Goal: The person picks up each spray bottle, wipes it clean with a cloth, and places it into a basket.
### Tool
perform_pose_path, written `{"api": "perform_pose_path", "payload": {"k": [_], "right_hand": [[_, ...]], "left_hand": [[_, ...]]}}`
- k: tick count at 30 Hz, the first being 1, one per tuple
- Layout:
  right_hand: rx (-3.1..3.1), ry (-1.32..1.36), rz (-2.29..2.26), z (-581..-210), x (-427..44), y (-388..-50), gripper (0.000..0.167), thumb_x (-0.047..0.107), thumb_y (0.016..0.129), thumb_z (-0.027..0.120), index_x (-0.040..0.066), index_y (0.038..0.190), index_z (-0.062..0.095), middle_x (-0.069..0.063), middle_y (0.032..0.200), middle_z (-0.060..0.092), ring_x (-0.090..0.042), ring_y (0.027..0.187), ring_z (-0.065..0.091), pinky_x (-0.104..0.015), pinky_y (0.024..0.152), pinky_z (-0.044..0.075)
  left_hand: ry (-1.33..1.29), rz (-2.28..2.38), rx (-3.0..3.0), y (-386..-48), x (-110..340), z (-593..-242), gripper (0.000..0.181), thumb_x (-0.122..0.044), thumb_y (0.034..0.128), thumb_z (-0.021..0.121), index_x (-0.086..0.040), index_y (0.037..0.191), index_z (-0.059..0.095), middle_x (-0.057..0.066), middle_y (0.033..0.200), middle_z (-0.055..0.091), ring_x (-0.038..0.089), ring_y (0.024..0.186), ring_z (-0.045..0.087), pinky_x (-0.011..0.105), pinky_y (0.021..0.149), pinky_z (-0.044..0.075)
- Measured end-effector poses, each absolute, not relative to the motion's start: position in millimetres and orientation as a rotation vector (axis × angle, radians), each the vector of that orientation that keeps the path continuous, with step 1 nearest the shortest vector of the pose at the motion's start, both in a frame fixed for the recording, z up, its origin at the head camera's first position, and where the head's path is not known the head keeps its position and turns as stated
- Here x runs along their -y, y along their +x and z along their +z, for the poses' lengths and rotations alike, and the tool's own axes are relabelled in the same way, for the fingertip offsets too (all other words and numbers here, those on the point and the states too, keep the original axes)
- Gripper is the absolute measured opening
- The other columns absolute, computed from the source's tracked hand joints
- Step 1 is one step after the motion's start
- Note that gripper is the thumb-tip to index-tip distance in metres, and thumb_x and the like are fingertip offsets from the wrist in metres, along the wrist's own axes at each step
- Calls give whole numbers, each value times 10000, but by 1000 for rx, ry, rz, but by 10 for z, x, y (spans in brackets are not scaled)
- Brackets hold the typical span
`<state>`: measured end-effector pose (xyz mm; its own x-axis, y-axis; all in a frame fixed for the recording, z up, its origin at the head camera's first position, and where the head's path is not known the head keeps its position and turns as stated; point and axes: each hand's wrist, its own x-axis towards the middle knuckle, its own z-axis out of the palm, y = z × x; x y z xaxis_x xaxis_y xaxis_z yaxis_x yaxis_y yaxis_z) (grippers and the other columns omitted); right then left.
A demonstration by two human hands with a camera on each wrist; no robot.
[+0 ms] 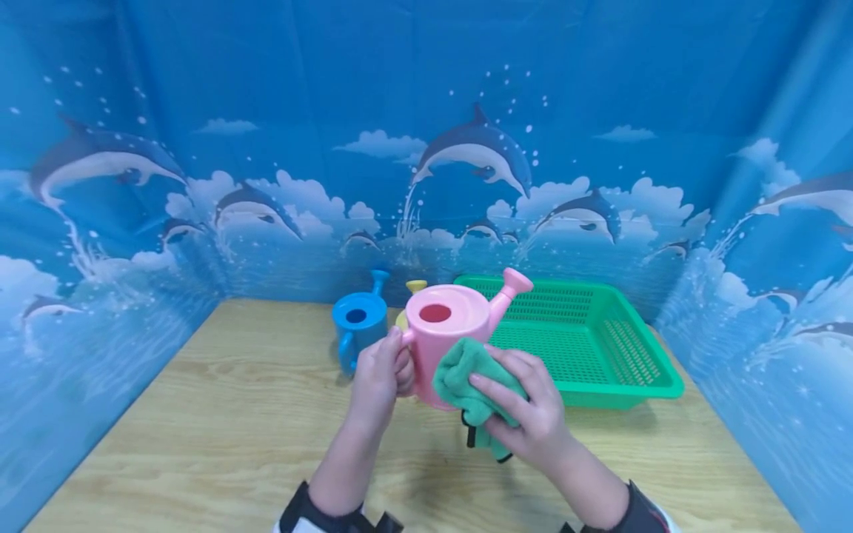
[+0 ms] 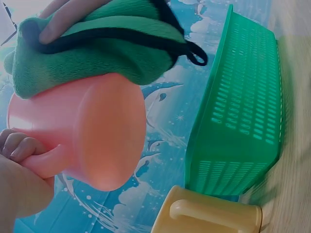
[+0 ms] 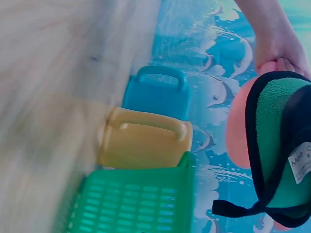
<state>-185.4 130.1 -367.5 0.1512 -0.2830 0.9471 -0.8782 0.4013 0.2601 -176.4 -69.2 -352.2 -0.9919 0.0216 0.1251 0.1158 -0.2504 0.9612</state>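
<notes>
A pink watering can (image 1: 433,355) is held up off the table, its spout pointing to the right. My left hand (image 1: 381,374) grips it by the handle, fingers curled round. In my right hand (image 1: 533,407) is a folded green cloth (image 1: 469,374) with black edging, pressed against the can's front right side. The left wrist view shows the cloth (image 2: 97,48) lying along the can's wall, with the can's base (image 2: 114,133) turned toward that camera. A hanging loop and a white label (image 3: 301,162) on the cloth show in the right wrist view.
Behind the left hand stands a blue watering can (image 1: 360,326). A yellow watering can (image 3: 146,141) stands between it and a green perforated basket (image 1: 656,363), mostly hidden in the head view. Wooden table (image 1: 233,414); dolphin-print sheeting (image 1: 320,148) walls the back and sides.
</notes>
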Motion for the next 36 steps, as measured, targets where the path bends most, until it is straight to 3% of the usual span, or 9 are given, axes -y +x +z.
{"api": "perform_pose_path", "payload": {"k": [5,9,14,21,28,32,36], "right_hand": [[1424,1030,699,-3602,-1322,-1868,242,215,935,623,-16,974,679,-288,1085,629,-375,977,591,-326,926,471],[1553,981,745,-3600,-1348,-1844,303,283,956,593,19,1083,673,-268,1165,609,-357,1046,572,-286,970,435],[1677,959,723,-3677,-1362,-1793,319,316,973,551,81,1155,667,-213,1212,608,-329,1050,572,-254,977,431],[1750,934,709,-3853,-1371,-1755,319,306,990,506,88,1160,665,-184,1210,617,-294,1020,596,-249,944,450],[1805,952,749,-3987,-1427,-1678,324,201,916,515,89,1186,656,-182,1207,614,-268,1012,601,-231,931,452],[1864,942,872,-3913,-1453,-1644,332,149,916,528,76,1223,631,-197,1257,580,-246,1144,567,-201,986,423],[1957,874,1012,-3774,-1461,-1623,467,-25,823,573,75,1279,590,-176,1326,541,-172,1248,518,-205,961,462]], "left_hand": [[-174,-2452,1867,-1775,672,-3535,524,-390,1016,407,-81,601,325,-28,486,315,116,428,309,198,469,273],[-159,-2517,1759,-1781,655,-3549,521,-343,1021,379,-93,573,290,-40,463,299,102,402,290,195,443,235],[-108,-2554,1655,-1801,660,-3550,526,-370,1020,380,-122,566,285,-55,452,306,90,381,289,195,429,222],[-112,-2638,1551,-1857,721,-3550,543,-389,1024,348,-138,552,251,-66,439,276,87,361,257,211,416,221],[-149,-2717,1473,-1890,785,-3563,559,-396,1046,257,-137,556,185,-74,433,214,56,340,220,209,400,184],[-216,-2709,1528,-1887,772,-3577,552,-390,1045,273,-130,565,190,-80,439,231,52,350,238,211,414,168],[-255,-2681,1594,-1881,750,-3586,548,-390,1035,319,-119,573,202,-85,438,258,57,355,254,206,418,175]]}}
